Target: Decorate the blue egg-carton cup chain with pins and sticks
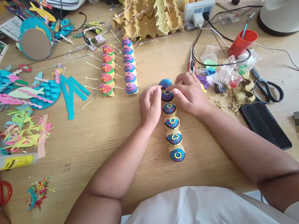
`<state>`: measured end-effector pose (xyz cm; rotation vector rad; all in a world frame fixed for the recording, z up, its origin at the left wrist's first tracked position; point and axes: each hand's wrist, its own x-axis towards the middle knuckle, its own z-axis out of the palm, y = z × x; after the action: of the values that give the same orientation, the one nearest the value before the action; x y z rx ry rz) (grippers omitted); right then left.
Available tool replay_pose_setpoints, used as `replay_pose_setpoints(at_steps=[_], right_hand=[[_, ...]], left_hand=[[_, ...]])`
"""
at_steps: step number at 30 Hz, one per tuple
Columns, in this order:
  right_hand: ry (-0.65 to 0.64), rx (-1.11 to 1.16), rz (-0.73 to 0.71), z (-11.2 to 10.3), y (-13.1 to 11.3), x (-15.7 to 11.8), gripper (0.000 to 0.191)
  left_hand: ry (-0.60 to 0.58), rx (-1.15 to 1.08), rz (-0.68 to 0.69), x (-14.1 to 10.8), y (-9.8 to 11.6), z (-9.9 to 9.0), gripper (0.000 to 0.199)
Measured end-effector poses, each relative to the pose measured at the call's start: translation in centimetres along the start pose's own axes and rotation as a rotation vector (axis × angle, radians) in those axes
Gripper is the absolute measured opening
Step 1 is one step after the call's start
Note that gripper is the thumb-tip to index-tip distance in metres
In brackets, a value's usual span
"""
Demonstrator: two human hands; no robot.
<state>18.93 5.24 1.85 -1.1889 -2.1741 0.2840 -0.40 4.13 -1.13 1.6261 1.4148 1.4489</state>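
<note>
Your left hand is at the far end of the blue egg-carton strip, on its left side, fingers curled and the tips drawn in close to the thumb. Your right hand is bent in from the strip's right side, thumb and forefinger near each other over the domes there. Whether either hand pinches something small, you cannot tell from this angle.

The strip itself runs straight away from your body, six painted domes in a line, blue with dark rims and yellow clay loops. Your fingers partly cover the second dome from its far end.

Left of the strip and a little beyond it you have a purple-and-blue carton row, and past that a red-and-green carton row, both with thin sticks poking out. Farther left of the strip lie teal paper strips.

Right of the strip, beyond your right hand, are a red utility knife, crumpled plastic bags and a red cup; nearer you on that side are black scissors and a dark phone.

Beyond the strip's far end, you have bare egg cartons, with a white power strip to their right. Well left of the strip is a glue bottle.
</note>
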Motion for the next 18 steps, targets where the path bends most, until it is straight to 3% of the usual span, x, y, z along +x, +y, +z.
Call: replay_pose_setpoints(at_steps=[8, 18], right_hand=[[0.137, 0.027, 0.061, 0.6, 0.8, 0.3, 0.071], [0.091, 0.043, 0.088, 0.3, 0.2, 0.3, 0.078]], left_hand=[[-0.002, 0.082, 0.017, -0.1, 0.8, -0.2, 0.060], [-0.016, 0.146, 0.080, -0.4, 1.4, -0.3, 0.060]])
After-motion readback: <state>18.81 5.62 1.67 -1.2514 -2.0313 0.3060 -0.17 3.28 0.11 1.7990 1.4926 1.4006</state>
